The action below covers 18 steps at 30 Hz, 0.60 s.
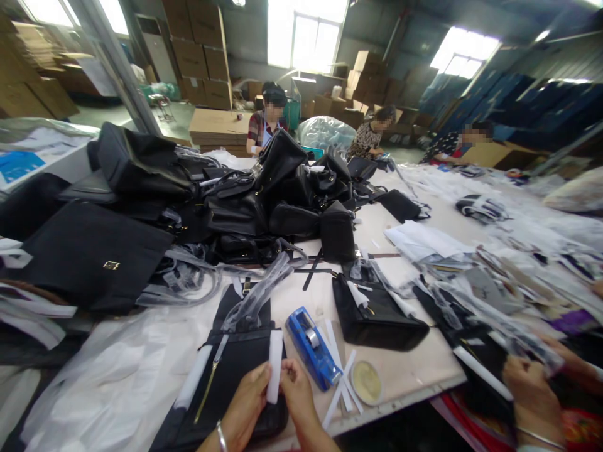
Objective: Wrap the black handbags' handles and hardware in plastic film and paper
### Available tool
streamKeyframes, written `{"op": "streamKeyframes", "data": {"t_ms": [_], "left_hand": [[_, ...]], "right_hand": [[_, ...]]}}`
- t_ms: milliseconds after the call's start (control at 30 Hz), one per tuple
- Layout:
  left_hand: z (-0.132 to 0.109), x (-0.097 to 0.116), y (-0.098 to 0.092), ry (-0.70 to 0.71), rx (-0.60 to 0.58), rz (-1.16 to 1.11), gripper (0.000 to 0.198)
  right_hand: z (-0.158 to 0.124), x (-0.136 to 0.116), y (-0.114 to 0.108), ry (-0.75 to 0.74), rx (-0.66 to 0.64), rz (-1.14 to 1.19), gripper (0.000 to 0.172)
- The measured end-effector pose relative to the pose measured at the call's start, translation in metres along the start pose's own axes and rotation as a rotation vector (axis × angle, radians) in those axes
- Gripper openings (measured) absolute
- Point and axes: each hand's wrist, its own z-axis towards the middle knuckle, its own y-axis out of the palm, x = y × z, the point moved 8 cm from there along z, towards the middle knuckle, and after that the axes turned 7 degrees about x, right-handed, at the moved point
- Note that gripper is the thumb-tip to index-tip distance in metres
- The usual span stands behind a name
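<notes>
Just in front of me lies a black bag (183, 434) with a gold zipper (206, 392) and clear plastic wrapped round its strap (254, 295). My left hand (245, 398), a bracelet on its wrist, is closed with its thumb on a white paper strip (276, 358). The strip stands along the bag's right side. My right hand (299, 395) pinches the strip's right edge low down; its fingertips are partly hidden. Another white wrap (195, 373) lies on the bag's left side. Right of my hands is a blue tape dispenser (311, 351).
Loose white strips (342, 392) and a small round dish (365, 382) lie near the table edge. A second black bag (381, 314) sits beyond. Black bags (240, 207) are heaped at the back left. A co-worker's hands (534, 389) handle a wrapped bag at right. Several people sit across the table.
</notes>
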Motion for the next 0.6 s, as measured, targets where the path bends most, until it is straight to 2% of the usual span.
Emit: {"op": "streamKeyframes", "data": {"t_ms": [67, 167, 267, 367, 500, 600], "left_hand": [[0.002, -0.002, -0.005, -0.008, 0.048, 0.031, 0.044], [0.007, -0.007, -0.012, -0.032, 0.121, 0.055, 0.047], [0.014, -0.015, -0.015, -0.036, 0.141, 0.059, 0.045], [0.021, -0.02, -0.021, 0.022, 0.237, 0.082, 0.041], [0.027, -0.027, -0.025, 0.057, 0.347, 0.081, 0.036], [0.03, -0.03, -0.025, 0.042, 0.359, 0.074, 0.035]], "right_hand": [[-0.002, -0.011, -0.003, -0.111, 0.08, -0.143, 0.018], [-0.012, -0.032, -0.004, -0.354, 0.165, -0.397, 0.011], [-0.02, -0.036, -0.001, -0.548, 0.188, -0.591, 0.018], [-0.029, -0.031, 0.003, -0.707, 0.192, -0.735, 0.029], [-0.044, -0.033, 0.004, -0.804, 0.043, -0.836, 0.048], [-0.053, -0.053, -0.014, -0.8, -0.143, -0.89, 0.064]]}}
